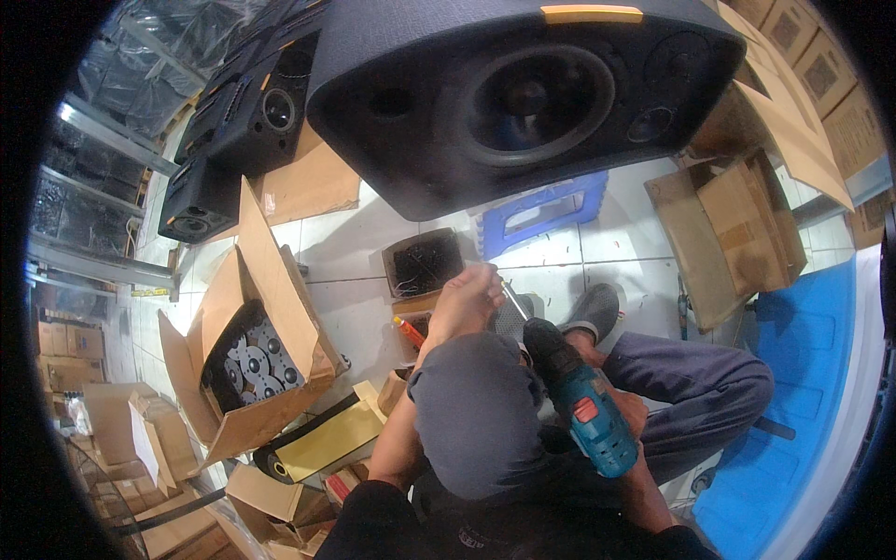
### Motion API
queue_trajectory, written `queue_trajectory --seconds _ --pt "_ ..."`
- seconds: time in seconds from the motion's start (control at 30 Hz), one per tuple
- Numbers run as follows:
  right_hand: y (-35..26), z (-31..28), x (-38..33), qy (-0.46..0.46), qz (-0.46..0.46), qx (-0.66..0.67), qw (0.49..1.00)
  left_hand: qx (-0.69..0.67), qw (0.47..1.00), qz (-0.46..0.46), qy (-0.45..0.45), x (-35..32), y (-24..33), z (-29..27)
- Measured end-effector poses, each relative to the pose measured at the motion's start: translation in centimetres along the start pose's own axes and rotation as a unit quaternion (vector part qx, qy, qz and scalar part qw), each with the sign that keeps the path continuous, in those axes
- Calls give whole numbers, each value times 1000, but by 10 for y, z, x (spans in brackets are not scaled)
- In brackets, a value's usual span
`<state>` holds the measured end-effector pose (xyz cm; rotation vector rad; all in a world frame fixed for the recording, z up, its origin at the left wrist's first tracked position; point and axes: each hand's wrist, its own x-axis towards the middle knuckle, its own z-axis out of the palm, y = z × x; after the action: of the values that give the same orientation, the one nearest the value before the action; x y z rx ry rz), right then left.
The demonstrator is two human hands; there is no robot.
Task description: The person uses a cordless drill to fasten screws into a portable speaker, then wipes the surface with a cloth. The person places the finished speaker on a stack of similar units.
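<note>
My right hand point(631, 411) grips a teal and black cordless drill point(597, 425), partly hidden behind its body. The drill's long silver bit point(513, 301) points up and left, toward my left hand point(471, 297). The left fingers are closed together beside the bit's tip, and whatever they pinch is too small to make out. Ahead of both hands stands a large black speaker cabinet point(401, 168) with a big round woofer point(537, 103). Just beyond my left hand, an open box point(390, 269) holds a heap of small dark pieces, perhaps screws.
A blue plastic stool point(495, 233) is under the cabinet. At left, an open carton point(313, 369) holds round grey parts, near a yellow roll point(331, 439) and a red-orange tube point(408, 329). More speakers point(247, 121) stand far left; another carton point(695, 243) sits right, beside a blue platform point(803, 373).
</note>
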<state>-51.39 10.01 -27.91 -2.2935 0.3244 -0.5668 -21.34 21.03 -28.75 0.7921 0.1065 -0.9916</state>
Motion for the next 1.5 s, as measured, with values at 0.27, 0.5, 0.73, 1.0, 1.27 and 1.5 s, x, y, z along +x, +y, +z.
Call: queue_trajectory --seconds 0.27,0.5,0.73,1.0,1.27,1.5 --pt "-9 -5 8 -6 9 56 998 25 999 -16 -16 1 -5 -1" --pt "-10 -7 12 -8 0 49 999 10 1000 -20 -22 2 -7 -3" --pt "-26 -15 36 -101 87 -5 991 68 997 6 -23 -3 8 16" --pt "-57 -15 98 -42 76 -9 996 -1 996 73 -55 6 75 90" --pt "-34 15 128 -7 -24 17 1000 -25 994 98 -40 11 98 96" --pt "-41 23 146 93 -139 -44 985 -16 993 100 -54 21 103 87"
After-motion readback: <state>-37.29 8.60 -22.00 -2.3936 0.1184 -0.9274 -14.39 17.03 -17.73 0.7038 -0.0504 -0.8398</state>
